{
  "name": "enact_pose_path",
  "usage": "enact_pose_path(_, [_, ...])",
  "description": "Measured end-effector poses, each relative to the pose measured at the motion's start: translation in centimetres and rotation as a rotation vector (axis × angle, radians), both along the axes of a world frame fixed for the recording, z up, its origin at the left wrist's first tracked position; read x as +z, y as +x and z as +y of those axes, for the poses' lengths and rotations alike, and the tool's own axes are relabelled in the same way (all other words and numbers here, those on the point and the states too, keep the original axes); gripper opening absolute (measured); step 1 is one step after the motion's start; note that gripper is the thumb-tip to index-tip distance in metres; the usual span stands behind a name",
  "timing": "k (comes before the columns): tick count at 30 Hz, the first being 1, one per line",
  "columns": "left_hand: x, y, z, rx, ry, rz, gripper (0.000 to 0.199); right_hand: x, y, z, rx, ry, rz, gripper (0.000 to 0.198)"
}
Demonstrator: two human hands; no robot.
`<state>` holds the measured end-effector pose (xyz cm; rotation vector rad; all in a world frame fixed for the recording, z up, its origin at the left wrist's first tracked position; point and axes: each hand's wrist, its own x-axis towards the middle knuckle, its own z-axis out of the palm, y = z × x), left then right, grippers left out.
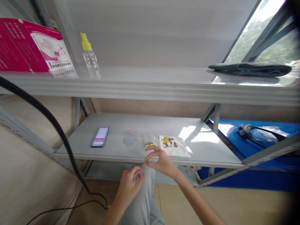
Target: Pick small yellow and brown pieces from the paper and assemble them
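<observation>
My left hand [131, 182] is closed around a small clear zip bag [138, 177] with a reddish seal line, held in front of the lower shelf. Between thumb and index finger, my right hand [159, 161] pinches a tiny yellow piece [145, 160], a little above and to the right of that bag; its other fingers are apart. Behind the right hand lies a filled zip bag [148, 138] with yellow pieces in it. Beside it, a white sheet [181, 150] carries a pile of small yellow pieces [166, 139] and several dark brown ones [175, 144]. More clear zip bags [130, 138] lie to the left.
A phone [100, 137] lies at the left of the grey shelf [112, 150]. Above, another shelf [145, 89] bears a pink box [30, 47], a yellow-topped spray bottle [89, 53] and a folded dark cloth [250, 69]. A thick black cable [53, 125] hangs at left.
</observation>
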<state>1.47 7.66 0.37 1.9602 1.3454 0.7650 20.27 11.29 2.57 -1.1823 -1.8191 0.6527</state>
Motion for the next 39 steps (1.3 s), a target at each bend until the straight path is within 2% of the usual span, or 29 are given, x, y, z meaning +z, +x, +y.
enact_pose_path(2, [0.1,0.6,-0.3,-0.007,0.058,0.069,0.013,0.7,-1.3,-1.7,0.137,-0.065,0.008,0.008])
enact_pose_path(4, [0.0,0.9,-0.6,-0.045,0.105,0.099,0.013,0.7,-2.0,-2.7,0.176,-0.105,-0.008,0.011])
enact_pose_path(11, [0.1,1.4,-1.0,-0.081,0.134,0.226,0.027,-0.5,-2.5,-3.2,0.112,-0.128,-0.073,0.015])
enact_pose_path(13, [0.4,1.3,-0.7,-0.055,0.153,0.202,0.022,0.2,-2.1,-3.3,0.076,-0.115,-0.032,0.011])
enact_pose_path(16, [0.8,1.0,-0.2,-0.002,0.157,0.063,0.01,1.8,-1.3,-3.7,-0.026,-0.074,0.032,0.007])
enact_pose_path(20, [1.3,0.8,0.2,0.014,0.125,-0.094,0.016,3.3,-0.8,-4.3,-0.038,-0.04,0.006,0.01])
enact_pose_path(30, [1.9,0.9,-0.3,0.041,0.178,0.031,0.024,4.0,-1.9,-5.4,0.003,-0.008,-0.181,0.012])
enact_pose_path(34, [2.1,1.1,-0.5,0.035,0.235,0.099,0.026,3.7,-2.5,-5.4,-0.034,-0.04,-0.229,0.012])
enact_pose_path(39, [2.1,2.1,-0.8,-0.003,0.246,0.153,0.025,1.8,-3.6,-5.1,-0.117,-0.034,-0.191,0.019])
